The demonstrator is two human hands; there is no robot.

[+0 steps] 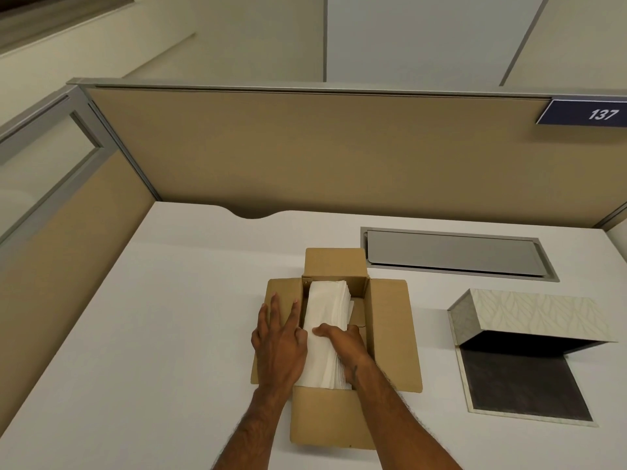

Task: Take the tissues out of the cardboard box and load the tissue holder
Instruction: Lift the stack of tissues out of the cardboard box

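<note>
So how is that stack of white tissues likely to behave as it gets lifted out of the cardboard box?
The tissue stack is loose thin sheets with no wrapper, so it will probably sag or fan apart if gripped at one end. It looks light for its bulk. The right hand clasps its near side while the left hand lies flat beside it on the box flap; squeezing from both sides should hold it together.

Only one piece of writing can be read: the number "137", in slanted white digits on a dark blue nameplate at the upper right of the frame, fixed to the top edge of the tan partition panel. The plate runs out past the right border of the frame, so anything printed further along it cannot be seen
</note>
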